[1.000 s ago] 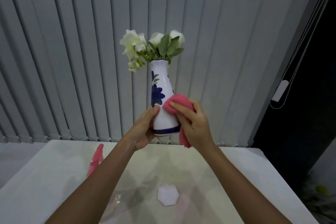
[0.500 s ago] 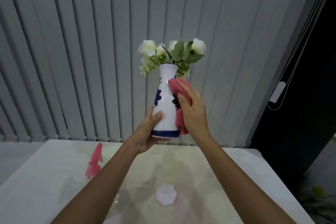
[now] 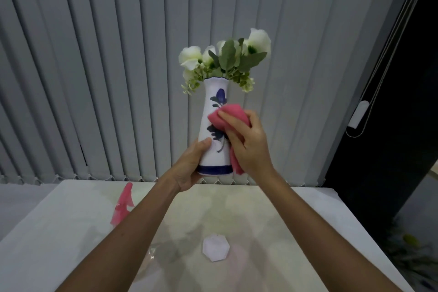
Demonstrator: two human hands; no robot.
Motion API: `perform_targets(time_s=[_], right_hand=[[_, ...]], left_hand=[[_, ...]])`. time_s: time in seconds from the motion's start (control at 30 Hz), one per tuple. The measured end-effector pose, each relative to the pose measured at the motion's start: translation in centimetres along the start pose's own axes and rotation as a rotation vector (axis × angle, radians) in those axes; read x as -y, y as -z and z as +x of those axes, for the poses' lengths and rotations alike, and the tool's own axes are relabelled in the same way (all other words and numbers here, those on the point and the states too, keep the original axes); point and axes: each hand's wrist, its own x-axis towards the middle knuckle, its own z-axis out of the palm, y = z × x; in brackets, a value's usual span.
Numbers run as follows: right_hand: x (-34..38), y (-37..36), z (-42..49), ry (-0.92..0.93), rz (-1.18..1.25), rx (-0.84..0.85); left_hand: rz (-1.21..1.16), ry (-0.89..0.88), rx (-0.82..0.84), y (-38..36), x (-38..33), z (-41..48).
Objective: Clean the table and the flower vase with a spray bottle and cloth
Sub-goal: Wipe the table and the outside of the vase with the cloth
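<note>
Lower left of the frame: pink spray bottle [image 3: 123,206], standing on the surface [image 3: 59,232] and partly hidden by the forearm, probably parked there to free both hands for wiping. Centre, lifted clear of the surface and upright: vase [image 3: 213,130], white with blue flowers painted on it, white blooms [image 3: 225,59] crowding the rim. Left hand [image 3: 189,166] wrapped round the base, thumb on the front wall, likely gripping low to leave the body bare for wiping. Just right: cloth [image 3: 233,117], pink, pressed against the vase's middle by the right hand [image 3: 248,142], fingers [image 3: 227,116] curled over it, a tail hanging beside the base. Lower centre, on the surface: small white hexagon [image 3: 215,247], perhaps a coaster marking the vase's spot.
</note>
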Motion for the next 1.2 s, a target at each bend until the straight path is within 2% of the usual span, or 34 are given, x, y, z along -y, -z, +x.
perform_targets(time_s=[0.1,0.23,0.33,0.43,0.6,0.7,0.9,1.07,1.2], right_hand=[[0.7,-0.1,3.5,-0.082,0.029,-0.036],[1.1,0.0,4.3,-0.276,0.209,-0.123],[0.9,-0.4,1.8,-0.349,0.246,-0.07],[0.6,-0.8,-1.8,-0.307,0.206,-0.009],[-0.8,-0.8,-7.1,-0.036,0.031,0.066],[-0.8,-0.8,-6.7,0.021,-0.008,0.065],[1.1,-0.6,0.0,-0.133,0.075,-0.101],[1.8,-0.4,4.9,-0.275,0.151,-0.134],[1.2,-0.2,3.4,-0.36,0.182,-0.096]], left_hand=[[0.037,0.002,0.051,0.0,0.4,0.0],[0.05,0.005,0.028,0.1,0.6,-0.1],[-0.016,-0.063,-0.038,0.3,0.6,0.0],[-0.096,-0.092,-0.1,0.8,0.4,0.2],[-0.162,-0.102,-0.054,1.5,0.0,-0.1],[-0.115,-0.051,-0.036,1.7,0.3,-0.3],[-0.062,0.026,-0.029,0.6,-0.4,-0.4],[-0.066,-0.009,0.044,0.4,0.9,-0.2],[-0.099,-0.065,0.063,0.5,1.0,0.0]])
